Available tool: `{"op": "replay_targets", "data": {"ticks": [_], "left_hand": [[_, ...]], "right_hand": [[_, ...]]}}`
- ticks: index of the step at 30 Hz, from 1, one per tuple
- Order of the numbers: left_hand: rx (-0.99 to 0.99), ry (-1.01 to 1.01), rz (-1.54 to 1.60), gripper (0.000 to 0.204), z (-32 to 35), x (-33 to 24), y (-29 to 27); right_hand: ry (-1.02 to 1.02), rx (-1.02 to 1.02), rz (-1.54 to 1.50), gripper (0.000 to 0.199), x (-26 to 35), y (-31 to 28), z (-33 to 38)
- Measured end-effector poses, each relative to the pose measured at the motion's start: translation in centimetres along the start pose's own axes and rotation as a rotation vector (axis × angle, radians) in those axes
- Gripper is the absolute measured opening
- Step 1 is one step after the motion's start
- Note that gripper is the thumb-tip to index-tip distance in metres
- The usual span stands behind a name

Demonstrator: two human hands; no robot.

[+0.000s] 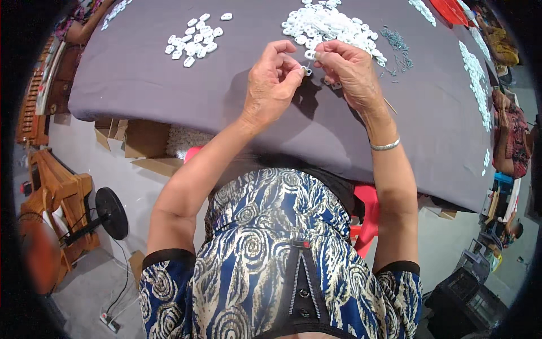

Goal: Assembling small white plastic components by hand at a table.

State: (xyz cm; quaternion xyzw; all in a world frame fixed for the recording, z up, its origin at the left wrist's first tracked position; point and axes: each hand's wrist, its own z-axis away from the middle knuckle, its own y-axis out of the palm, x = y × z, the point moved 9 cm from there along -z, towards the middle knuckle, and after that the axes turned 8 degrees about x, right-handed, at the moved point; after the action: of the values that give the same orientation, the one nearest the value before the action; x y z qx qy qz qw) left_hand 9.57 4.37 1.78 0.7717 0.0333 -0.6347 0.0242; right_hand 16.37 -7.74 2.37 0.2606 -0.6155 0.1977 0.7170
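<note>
Over the table my left hand [274, 79] pinches a small white plastic piece [306, 71] with a dark hole between thumb and forefinger. My right hand [347, 68] closes its fingertips on another small white plastic piece [310, 55], just above the first. A thin line seems to run between the two pieces; its kind is too small to make out. Below the right fingers, more white pieces [333, 85] show in part. Just beyond the hands lies a big heap of white plastic pieces [333, 28]. Small dark metal pins or screws [398, 45] are scattered right of it.
A grey cloth [169, 90] covers the table. A smaller group of white pieces [195, 39] lies to the left, and a strip of them [477, 85] along the right edge. A thin brown stick [390, 106] rests by my right wrist. Open cardboard boxes [147, 138] stand under the table.
</note>
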Motion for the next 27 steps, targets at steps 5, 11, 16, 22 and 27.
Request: {"op": "replay_targets", "data": {"ticks": [5, 11, 16, 22, 27], "left_hand": [[0.002, -0.006, -0.029, 0.035, 0.0, -0.14, 0.06], [-0.002, -0.007, -0.032, 0.035, 0.03, -0.14, -0.01], [-0.003, -0.006, -0.046, 0.035, -0.03, -0.12, -0.01], [-0.01, -0.007, -0.026, 0.034, 0.03, -0.05, -0.11], [-0.012, 0.001, -0.009, 0.034, 0.05, -0.21, -0.05]], "right_hand": [[-0.007, 0.014, 0.048, 0.009, -0.09, 0.1, 0.01], [-0.009, 0.021, 0.093, 0.01, 0.18, 0.28, 0.14], [-0.026, 0.015, 0.092, 0.01, 0.19, 0.18, 0.11], [-0.026, 0.022, 0.089, 0.01, 0.27, 0.44, 0.13], [-0.022, 0.02, 0.108, 0.011, 0.01, 0.41, 0.11]]}}
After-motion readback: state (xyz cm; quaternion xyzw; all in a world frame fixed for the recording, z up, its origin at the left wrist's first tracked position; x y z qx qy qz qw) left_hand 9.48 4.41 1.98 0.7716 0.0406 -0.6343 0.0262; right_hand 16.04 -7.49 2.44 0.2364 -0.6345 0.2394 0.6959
